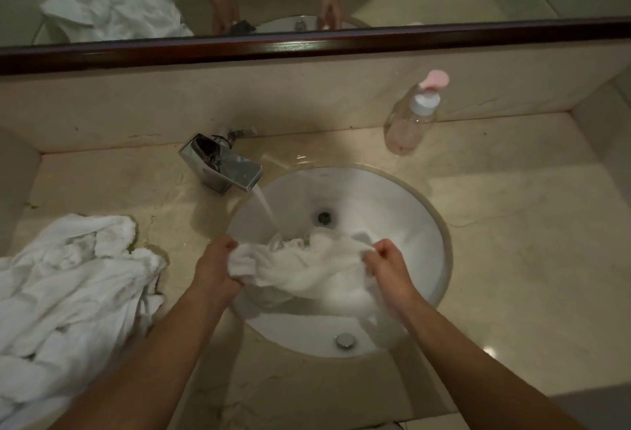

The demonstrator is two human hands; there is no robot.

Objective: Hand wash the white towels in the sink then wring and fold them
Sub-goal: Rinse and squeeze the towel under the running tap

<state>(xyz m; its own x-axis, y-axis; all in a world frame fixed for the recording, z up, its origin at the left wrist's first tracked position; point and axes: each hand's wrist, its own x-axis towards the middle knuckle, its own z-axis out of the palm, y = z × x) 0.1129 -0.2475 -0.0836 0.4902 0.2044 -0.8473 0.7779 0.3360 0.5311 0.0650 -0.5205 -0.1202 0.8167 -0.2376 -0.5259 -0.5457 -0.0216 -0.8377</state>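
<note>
**First towel under the tap, the pile not yet begun**

The task looks to be in its early washing stage. One white towel is held over the sink, stretched and bunched between both hands, just in front of the running stream from the faucet. The left hand has its fingers curled tight round the towel's left end; the right hand grips the right end in a closed fist. Nothing in view is wrung or folded, so those steps, as I judge it, remain for every towel.

To the left of the sink, on the surface, lies a crumpled heap of white towels, apparently waiting their turn; whether they are dry or wet cannot be told. Behind the sink to the right stands a clear pump bottle with a pink top.

The held towel looks soaked and heavy: it sags in soft folds between the fists, its lower edge drooping into the basin. No suds are visible on it.
</note>
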